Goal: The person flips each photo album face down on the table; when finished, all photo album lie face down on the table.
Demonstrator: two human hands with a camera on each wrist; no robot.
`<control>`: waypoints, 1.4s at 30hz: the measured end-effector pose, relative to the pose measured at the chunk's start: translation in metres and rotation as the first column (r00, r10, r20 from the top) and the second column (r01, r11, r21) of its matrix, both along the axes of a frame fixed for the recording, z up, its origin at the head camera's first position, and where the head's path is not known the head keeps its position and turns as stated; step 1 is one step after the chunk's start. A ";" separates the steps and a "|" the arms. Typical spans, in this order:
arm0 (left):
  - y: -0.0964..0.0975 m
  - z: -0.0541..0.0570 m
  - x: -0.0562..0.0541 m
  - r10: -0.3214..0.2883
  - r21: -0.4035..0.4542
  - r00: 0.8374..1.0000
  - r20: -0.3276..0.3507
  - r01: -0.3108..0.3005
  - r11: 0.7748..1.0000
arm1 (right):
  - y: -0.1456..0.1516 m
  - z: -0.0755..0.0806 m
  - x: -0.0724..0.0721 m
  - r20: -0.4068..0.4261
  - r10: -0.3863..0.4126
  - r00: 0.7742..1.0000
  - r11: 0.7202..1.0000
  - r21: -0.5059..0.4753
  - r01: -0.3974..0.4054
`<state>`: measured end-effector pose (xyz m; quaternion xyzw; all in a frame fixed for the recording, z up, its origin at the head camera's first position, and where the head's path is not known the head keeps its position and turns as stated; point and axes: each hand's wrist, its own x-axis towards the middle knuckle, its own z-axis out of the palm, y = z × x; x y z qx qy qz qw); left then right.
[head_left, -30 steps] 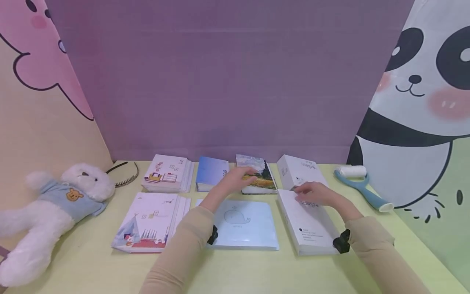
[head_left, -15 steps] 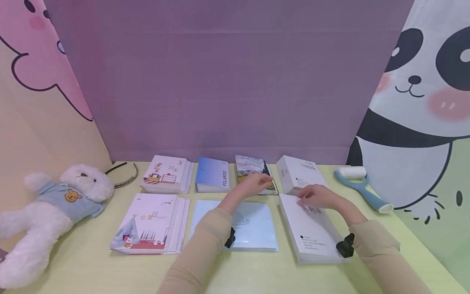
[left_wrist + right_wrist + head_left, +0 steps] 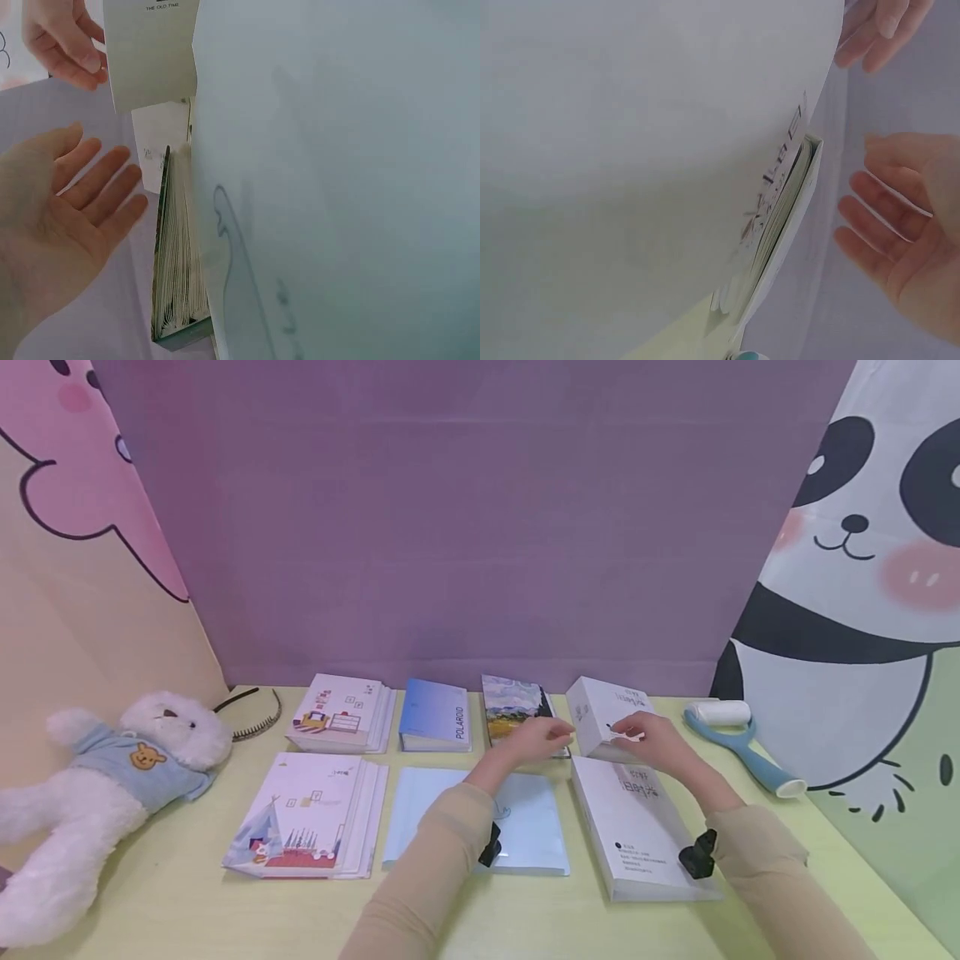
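My left hand (image 3: 534, 741) hovers over the near right corner of an album with a painted landscape cover (image 3: 513, 706), fingers relaxed and holding nothing. My right hand (image 3: 654, 742) is over the near end of the small white album (image 3: 592, 714), fingers loosely bent and nothing in them. Below it lies the larger white album (image 3: 637, 835), with dark lettering on its cover. In the left wrist view the left palm (image 3: 82, 206) faces up beside the page edges of an album (image 3: 180, 247). The right wrist view shows the right hand (image 3: 904, 225) apart from the albums.
A light blue whale album (image 3: 532, 827), a blue POLAROID album (image 3: 435, 714) and two illustrated albums, one in back (image 3: 341, 710) and one in front (image 3: 300, 810), lie leftward. A plush bear (image 3: 157, 752) and headband (image 3: 258, 727) are far left; a blue-handled lint roller (image 3: 742, 747) lies right.
My left hand has moved right across the painted album. The larger white album has slid slightly toward me, and my right hand has lifted off it toward the small white album.
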<state>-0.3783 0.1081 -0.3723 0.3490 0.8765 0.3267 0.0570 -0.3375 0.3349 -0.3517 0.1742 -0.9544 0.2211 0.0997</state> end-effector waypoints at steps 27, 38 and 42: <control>0.028 -0.009 -0.003 0.026 -0.187 0.995 0.098 -0.007 0.982 | -0.001 -0.016 -0.030 0.235 -0.139 0.962 0.988 0.101 0.118; 0.028 -0.013 -0.006 0.018 -0.165 0.988 0.154 0.008 0.986 | -0.001 -0.015 -0.029 0.209 -0.120 0.971 0.987 0.132 0.094; 0.028 -0.013 -0.010 0.001 -0.166 0.991 0.134 0.021 0.986 | -0.003 -0.014 -0.031 0.179 -0.101 0.979 0.988 0.135 0.077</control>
